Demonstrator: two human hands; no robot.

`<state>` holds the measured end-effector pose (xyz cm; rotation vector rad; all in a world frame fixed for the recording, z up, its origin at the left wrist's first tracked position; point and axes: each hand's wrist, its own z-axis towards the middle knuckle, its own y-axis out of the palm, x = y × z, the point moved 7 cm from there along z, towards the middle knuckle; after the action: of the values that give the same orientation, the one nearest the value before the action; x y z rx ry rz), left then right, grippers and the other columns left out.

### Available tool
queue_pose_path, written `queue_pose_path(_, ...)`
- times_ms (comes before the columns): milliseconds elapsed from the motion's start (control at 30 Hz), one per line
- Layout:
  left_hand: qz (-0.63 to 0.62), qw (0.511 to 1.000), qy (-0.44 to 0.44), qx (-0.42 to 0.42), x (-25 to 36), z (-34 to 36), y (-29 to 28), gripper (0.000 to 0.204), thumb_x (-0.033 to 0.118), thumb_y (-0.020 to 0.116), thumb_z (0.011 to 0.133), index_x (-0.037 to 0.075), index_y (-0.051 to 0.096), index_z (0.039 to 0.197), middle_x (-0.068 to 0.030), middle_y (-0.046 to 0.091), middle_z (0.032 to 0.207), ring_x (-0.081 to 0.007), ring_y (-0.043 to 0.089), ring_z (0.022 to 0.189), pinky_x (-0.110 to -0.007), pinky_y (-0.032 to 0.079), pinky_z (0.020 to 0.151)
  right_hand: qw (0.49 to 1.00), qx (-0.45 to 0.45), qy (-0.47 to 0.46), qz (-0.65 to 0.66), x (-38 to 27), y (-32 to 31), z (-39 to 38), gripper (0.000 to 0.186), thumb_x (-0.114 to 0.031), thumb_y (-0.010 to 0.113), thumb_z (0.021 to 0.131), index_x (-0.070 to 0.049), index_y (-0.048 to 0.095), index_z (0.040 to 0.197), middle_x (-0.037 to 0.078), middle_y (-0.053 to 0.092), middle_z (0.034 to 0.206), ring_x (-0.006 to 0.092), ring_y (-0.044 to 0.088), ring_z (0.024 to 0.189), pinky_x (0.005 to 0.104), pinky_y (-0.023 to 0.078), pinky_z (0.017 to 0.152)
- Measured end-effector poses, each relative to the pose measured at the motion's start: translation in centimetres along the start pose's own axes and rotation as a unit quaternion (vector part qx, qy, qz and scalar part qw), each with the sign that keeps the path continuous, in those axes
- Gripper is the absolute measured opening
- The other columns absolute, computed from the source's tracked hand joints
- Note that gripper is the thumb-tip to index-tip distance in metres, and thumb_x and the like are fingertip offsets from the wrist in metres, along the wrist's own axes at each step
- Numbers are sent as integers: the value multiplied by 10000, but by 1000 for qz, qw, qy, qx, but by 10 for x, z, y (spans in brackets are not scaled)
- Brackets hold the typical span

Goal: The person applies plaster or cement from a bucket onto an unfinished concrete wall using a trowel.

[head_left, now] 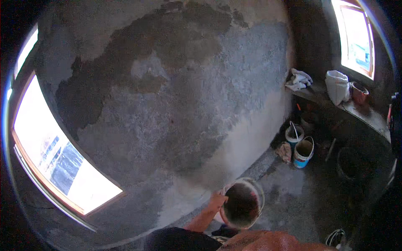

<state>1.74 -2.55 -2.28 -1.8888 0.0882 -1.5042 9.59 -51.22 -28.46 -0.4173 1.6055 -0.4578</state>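
My left hand [218, 201] is closed on the left rim of a white bucket [260, 201] low in the view. The bucket is tilted so its mouth faces me; its inside is dark, with a reddish-brown stretch along the lower rim, and I cannot make out what it contains. Bare skin of my right arm or shoulder [272, 240] fills the lower edge. My right hand does not show. Beyond the bucket rises a rough wall [176, 117] with dark damp patches and paler grey plaster.
Two handled buckets, one grey-white [294, 133] and one with a blue base [303, 154], stand at the right beside a crumpled bag [284, 152]. A ledge holds a white sack [337, 88], a reddish pot [359, 94] and a white cloth [299, 80]. Coiled cord [335, 237] lies lower right.
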Motion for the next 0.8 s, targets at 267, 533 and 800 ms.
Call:
queue_pose_path(267,-111,985,-57,-124,31,51,45,266,65,598,650,3,513,894,-92,484,731,-214,505,681,-357,419,576,996,1,92,-18,30,-30,-70,502,-173,702,712,31,488,1118,155,586,954,263,586,852,375,473,746)
queue_pose_path(533,-224,939,-175,-195,-122,96,150,246,49,591,708,32,463,918,-81,503,796,-199,480,624,-376,395,532,997,68,32,17,-30,-87,-75,594,-205,772,629,-16,492,1118,172,569,966,285,584,866,404,457,749)
queue_pose_path(800,-170,937,-132,-274,-173,92,164,470,46,575,703,31,449,1155,-129,531,980,-241,515,830,-386,426,622,923,-149,138,327,-16,-47,-151,470,-261,586,865,-62,474,1275,56,571,831,184,482,606,331,452,565)
